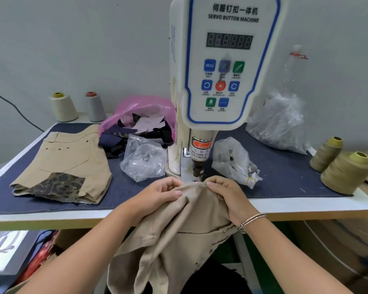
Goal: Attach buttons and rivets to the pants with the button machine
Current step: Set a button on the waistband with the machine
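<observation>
— Both forearms come up from the bottom of the frame, and between them hang the tan pants (pixel 179 240), draped off the table's front edge (pixel 62 219). Why held like that?

— Judging by the task, to feed one spot under the button machine (pixel 221 71). The left hand (pixel 162 193) pinches a fold of cloth, fingers curled round it; the right hand (pixel 223 193) does the same on the other side, thumb on top. Stretched between them, the fabric lies flat just below the machine's punch head (pixel 197 166), where a small red dot shows at centre frame.

— Much room there?

— Little. Fingertips sit just beside the punch, and the label above warns about fingers. Clear bags of hardware (pixel 143 160) flank the column left and right, near the hands but apart from them.

— And further out?

— At left of the frame, a folded tan pair with a leopard patch (pixel 62 166) lies flat on the blue mat (pixel 285 177), probably finished or waiting. A pink bag of scraps (pixel 140 117) sits behind it. Thread cones (pixel 346 175) stand at the right edge, well clear. The open mat right of the hands looks like the easiest room to shift cloth.
</observation>
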The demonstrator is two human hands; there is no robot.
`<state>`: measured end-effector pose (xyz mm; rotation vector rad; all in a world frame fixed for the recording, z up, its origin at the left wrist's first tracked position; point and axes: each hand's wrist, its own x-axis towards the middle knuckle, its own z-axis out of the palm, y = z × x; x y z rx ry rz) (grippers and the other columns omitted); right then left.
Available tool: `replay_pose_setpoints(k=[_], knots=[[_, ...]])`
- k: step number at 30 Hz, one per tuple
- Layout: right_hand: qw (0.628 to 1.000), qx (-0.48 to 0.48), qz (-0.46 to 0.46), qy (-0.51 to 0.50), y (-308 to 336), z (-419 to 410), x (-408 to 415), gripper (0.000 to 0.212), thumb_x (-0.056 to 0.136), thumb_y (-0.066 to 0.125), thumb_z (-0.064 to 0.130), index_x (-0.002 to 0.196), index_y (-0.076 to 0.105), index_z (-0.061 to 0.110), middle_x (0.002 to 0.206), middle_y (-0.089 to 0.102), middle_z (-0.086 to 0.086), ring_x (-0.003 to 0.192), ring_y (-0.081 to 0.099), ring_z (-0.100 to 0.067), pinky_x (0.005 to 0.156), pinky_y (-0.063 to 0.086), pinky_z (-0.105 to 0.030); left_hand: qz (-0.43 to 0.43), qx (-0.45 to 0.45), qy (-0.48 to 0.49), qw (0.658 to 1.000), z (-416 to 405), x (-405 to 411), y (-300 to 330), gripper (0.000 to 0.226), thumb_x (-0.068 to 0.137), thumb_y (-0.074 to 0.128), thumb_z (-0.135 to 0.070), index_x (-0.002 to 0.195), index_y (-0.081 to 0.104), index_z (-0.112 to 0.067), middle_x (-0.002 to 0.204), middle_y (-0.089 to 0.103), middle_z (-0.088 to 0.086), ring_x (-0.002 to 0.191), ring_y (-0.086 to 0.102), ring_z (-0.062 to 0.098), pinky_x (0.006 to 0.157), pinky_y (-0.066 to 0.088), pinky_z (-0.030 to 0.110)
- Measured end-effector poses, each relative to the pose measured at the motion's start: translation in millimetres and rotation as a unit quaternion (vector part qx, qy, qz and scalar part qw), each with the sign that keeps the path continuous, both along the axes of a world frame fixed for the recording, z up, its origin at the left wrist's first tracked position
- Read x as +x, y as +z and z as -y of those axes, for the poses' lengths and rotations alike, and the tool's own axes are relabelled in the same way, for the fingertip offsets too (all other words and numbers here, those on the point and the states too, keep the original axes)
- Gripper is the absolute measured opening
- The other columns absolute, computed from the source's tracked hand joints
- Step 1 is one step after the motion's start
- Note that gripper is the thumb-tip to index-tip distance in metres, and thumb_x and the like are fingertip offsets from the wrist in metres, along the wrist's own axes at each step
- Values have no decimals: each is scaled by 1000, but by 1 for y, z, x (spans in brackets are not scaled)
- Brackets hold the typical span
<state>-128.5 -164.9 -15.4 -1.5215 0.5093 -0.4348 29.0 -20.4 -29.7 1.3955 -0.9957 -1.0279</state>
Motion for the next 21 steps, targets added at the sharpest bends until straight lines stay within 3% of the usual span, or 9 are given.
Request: replay_pose_setpoints(k=[5, 10, 21], knots=[[1000, 16, 21, -16, -6, 4, 7, 19, 91, 55, 5, 80, 68, 12, 89, 63, -16, 84, 54, -19, 77, 45, -24, -47, -35, 32, 998, 4, 8, -7, 23, 79, 64, -14, 101, 57, -12, 79, 61, -11, 72, 55, -1, 67, 44, 11], [997, 56, 47, -20, -14, 6, 7, 29, 90, 57, 5, 71, 72, 20, 74, 68, 1, 72, 61, -6, 67, 49, -14, -86, -75, 15, 993, 7, 7, -11, 25, 77, 67, -9, 93, 47, -13, 79, 57, -9, 67, 52, 3, 64, 46, 15], [996, 62, 69, -18, -20, 8, 5, 28, 89, 57, 4, 72, 72, 19, 73, 68, 1, 72, 61, -6, 68, 49, -16, -101, -87, 30, 991, 4, 2, -16, 31, 74, 67, -3, 88, 41, -12, 82, 56, -5, 70, 52, 7, 65, 48, 18]])
